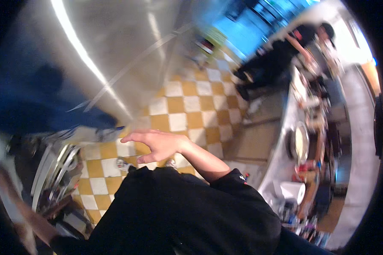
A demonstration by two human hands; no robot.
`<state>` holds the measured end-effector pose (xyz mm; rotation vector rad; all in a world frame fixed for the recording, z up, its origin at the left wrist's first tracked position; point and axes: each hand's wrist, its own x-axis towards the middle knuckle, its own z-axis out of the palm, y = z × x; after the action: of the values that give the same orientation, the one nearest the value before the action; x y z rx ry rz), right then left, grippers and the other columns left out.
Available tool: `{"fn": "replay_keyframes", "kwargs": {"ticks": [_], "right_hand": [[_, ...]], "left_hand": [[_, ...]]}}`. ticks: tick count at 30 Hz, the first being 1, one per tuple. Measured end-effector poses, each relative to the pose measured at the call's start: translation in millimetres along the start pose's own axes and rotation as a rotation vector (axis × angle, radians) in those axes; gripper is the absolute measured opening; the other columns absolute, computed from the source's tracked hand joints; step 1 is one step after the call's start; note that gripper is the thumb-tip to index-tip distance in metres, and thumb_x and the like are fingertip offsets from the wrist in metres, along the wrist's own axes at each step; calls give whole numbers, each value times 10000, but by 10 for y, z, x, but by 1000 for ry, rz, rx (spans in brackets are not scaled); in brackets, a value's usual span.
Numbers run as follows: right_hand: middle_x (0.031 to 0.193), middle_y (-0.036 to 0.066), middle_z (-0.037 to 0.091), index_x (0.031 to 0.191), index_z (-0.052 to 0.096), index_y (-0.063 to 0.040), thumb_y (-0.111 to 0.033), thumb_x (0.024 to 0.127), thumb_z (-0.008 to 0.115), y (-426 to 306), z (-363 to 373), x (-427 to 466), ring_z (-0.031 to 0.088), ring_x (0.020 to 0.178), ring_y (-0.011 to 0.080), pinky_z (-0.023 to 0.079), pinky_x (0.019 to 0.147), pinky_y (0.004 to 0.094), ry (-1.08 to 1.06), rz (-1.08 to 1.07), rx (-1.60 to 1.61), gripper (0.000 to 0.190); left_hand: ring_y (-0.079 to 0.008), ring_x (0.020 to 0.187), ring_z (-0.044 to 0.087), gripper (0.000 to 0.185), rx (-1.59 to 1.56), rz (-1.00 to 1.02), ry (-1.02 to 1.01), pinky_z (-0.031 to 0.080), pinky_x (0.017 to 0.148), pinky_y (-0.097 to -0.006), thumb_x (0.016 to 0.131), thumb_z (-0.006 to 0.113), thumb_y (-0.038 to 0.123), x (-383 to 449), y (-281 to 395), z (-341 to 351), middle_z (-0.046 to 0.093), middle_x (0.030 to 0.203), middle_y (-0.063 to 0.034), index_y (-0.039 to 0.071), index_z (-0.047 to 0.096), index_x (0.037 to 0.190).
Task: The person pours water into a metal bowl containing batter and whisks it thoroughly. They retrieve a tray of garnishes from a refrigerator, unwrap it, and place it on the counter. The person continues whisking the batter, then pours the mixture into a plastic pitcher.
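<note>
My right hand point(161, 145) is held out in front of my dark shirt, over the checkered tile floor point(177, 121). Its thumb and fingers are apart, with nothing in them. My left forearm point(32, 216) reaches along the left rim of the picture. My left hand point(2, 175) there is blurred and dim, so its fingers and anything in them cannot be made out. Close to that arm stand several upright metal edges point(56, 169), like trays or a rack. Ahead rises a large shiny metal panel point(121, 41), bluish at its lower left.
Along the right runs a metal counter point(274, 162) bearing a paper towel roll point(292, 192), a round pan or bowl point(301, 143) and blurred small items. At its far end a person in dark clothes point(274, 57) stands beside another person point(327, 47). A greenish crate point(215, 38) sits beyond.
</note>
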<state>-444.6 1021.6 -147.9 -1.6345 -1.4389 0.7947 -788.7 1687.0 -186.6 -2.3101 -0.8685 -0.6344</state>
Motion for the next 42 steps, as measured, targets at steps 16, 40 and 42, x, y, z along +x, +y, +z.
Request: {"fn": "replay_keyframes", "kwargs": {"ticks": [16,40,42], "right_hand": [[1193,171,558,1261,485,-41,-228,809,630,787,-120,-3760,540,1122,297,425,964,382,713,773,118,510],[976,114,640,1135,522,-8,-228,893,594,1214,-776,-6856,635,790,140,489,642,230,2752,559,765,335],[974,117,639,1130,519,-13,-255,898,585,1342,-886,-7191,640,779,150,491,624,230,2839,406,821,342]], "left_hand": [[-261,614,519,252,-858,-186,-718,412,596,-431,828,632,212,-3211,4825,-1185,572,655,-133,-18,594,734],[-53,472,410,220,-2695,808,-1238,317,427,-206,882,550,196,-675,13380,-6904,454,560,22,55,514,716],[-58,465,410,210,-2725,887,-1173,319,420,-210,890,540,200,-941,13647,-7147,454,562,21,52,518,744]]}}
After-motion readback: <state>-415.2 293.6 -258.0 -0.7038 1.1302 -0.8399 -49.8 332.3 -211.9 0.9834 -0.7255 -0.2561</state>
